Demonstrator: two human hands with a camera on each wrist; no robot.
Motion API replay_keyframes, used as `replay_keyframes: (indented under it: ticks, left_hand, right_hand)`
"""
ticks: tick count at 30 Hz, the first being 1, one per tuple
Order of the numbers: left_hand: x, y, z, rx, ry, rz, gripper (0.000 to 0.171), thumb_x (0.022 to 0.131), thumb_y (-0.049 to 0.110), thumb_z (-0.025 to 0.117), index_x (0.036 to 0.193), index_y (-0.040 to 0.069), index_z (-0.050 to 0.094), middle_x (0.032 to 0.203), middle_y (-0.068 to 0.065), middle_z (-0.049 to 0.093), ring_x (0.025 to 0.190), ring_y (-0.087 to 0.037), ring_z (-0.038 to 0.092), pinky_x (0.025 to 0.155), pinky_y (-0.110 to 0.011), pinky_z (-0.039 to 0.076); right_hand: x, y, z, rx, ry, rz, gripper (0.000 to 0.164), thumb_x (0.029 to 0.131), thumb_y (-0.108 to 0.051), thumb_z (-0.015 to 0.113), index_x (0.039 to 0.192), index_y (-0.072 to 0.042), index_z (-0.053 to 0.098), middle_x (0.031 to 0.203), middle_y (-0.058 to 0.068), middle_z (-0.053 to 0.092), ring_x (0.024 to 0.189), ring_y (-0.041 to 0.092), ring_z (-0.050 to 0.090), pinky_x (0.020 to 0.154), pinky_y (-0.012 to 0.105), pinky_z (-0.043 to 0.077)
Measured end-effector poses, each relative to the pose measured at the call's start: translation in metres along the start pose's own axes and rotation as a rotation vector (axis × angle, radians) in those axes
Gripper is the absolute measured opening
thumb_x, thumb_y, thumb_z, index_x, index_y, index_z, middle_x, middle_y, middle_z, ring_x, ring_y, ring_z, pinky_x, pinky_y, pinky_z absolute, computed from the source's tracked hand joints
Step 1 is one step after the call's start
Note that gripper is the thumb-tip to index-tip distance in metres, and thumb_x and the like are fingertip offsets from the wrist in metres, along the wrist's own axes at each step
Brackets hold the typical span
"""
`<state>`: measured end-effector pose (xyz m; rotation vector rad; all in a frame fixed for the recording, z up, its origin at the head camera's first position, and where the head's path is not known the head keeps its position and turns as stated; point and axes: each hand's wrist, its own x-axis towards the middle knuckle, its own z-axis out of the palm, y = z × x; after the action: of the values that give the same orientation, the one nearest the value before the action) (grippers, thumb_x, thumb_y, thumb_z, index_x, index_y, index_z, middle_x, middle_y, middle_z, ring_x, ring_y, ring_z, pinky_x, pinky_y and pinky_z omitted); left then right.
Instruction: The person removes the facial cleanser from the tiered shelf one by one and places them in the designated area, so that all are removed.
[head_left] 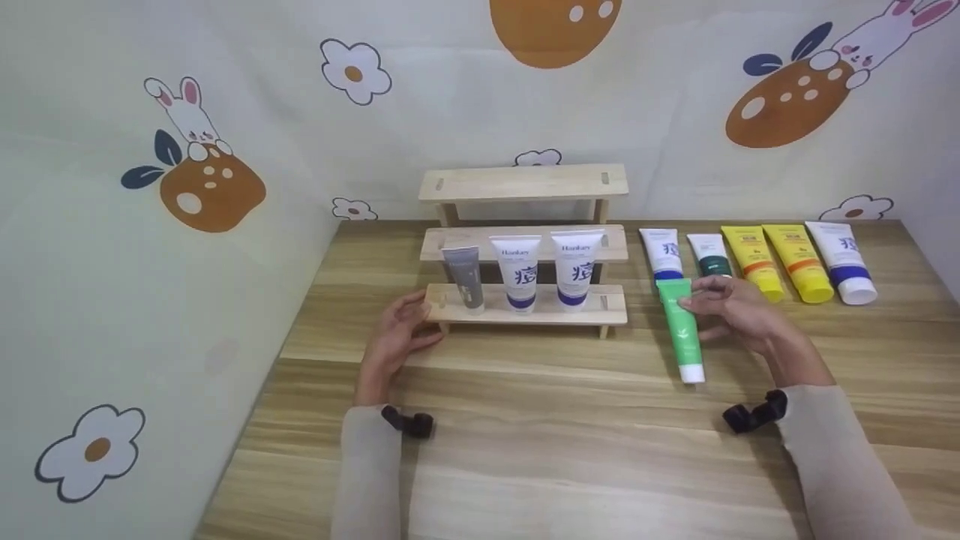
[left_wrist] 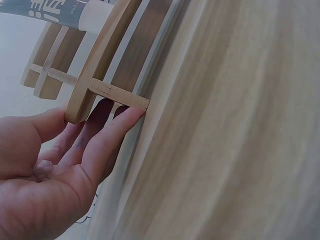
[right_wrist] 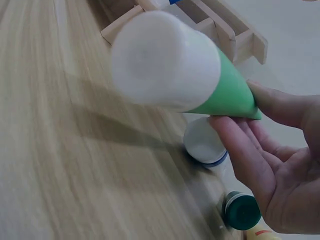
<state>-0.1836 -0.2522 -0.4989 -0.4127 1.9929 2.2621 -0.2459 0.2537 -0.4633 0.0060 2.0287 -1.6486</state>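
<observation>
My right hand [head_left: 739, 311] pinches a green squeeze tube [head_left: 681, 322] between thumb and fingers. In the right wrist view the tube's white cap [right_wrist: 150, 60] points toward the camera, and the tube is raised off the tabletop. My left hand [head_left: 397, 330] grips the left end of a three-tier wooden display rack [head_left: 525, 184]; in the left wrist view the thumb is at the board's end and the fingers reach behind the short leg [left_wrist: 117, 92]. On the lowest tier stand a grey tube [head_left: 465, 277] and two white tubes with blue caps [head_left: 517, 271], all upright.
Right of the rack, a row lies along the back of the wooden table [head_left: 525, 427]: a white-and-blue tube [head_left: 661, 251], a white tube with a green cap [head_left: 707, 251], two yellow tubes [head_left: 796, 259] and another white-and-blue tube [head_left: 840, 259]. Patterned cloth [head_left: 442, 112] hangs behind.
</observation>
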Motion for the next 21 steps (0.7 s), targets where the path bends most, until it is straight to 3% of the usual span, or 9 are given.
replay_keyframes:
  ticks: [4, 9, 15, 21]
  left_hand:
    - [-0.0003, -0.0001, -0.0014, -0.004, 0.005, -0.005, 0.044, 0.105, 0.007, 0.047, 0.148, 0.002, 0.04, 0.146, -0.024, 0.047, 0.131, -0.038, 0.053, 0.09, -0.04, 0.065]
    - [-0.0005, 0.0, -0.0014, -0.007, 0.009, -0.001, 0.044, 0.105, 0.007, 0.048, 0.148, 0.002, 0.041, 0.141, -0.022, 0.048, 0.125, -0.034, 0.057, 0.09, -0.042, 0.064]
    - [0.0008, -0.0011, -0.0014, -0.013, 0.002, 0.01, 0.043, 0.105, 0.006, 0.047, 0.148, 0.002, 0.042, 0.136, -0.019, 0.05, 0.114, -0.025, 0.061, 0.09, -0.043, 0.064]
    - [0.0026, -0.0023, -0.0004, -0.018, 0.013, 0.006, 0.043, 0.104, 0.005, 0.049, 0.146, 0.002, 0.043, 0.134, -0.02, 0.051, 0.111, -0.024, 0.063, 0.089, -0.043, 0.065]
  right_hand:
    - [0.0021, 0.0024, 0.0015, -0.068, -0.04, 0.068, 0.05, 0.094, -0.028, 0.072, 0.128, -0.007, 0.043, 0.099, -0.005, 0.063, 0.088, 0.012, 0.066, 0.079, 0.033, 0.066]
    - [0.0034, 0.0056, 0.0035, -0.081, -0.062, 0.112, 0.05, 0.094, -0.025, 0.071, 0.128, -0.002, 0.042, 0.096, -0.002, 0.064, 0.086, 0.012, 0.068, 0.079, 0.034, 0.067]
    - [0.005, 0.0079, 0.0045, -0.123, -0.04, 0.146, 0.055, 0.093, -0.028, 0.072, 0.13, 0.0, 0.042, 0.095, -0.003, 0.065, 0.085, 0.011, 0.068, 0.078, 0.032, 0.066]
    - [0.0064, 0.0084, 0.0047, -0.136, -0.016, 0.157, 0.062, 0.095, -0.028, 0.07, 0.137, 0.005, 0.037, 0.096, 0.0, 0.065, 0.082, 0.013, 0.069, 0.077, 0.032, 0.066]
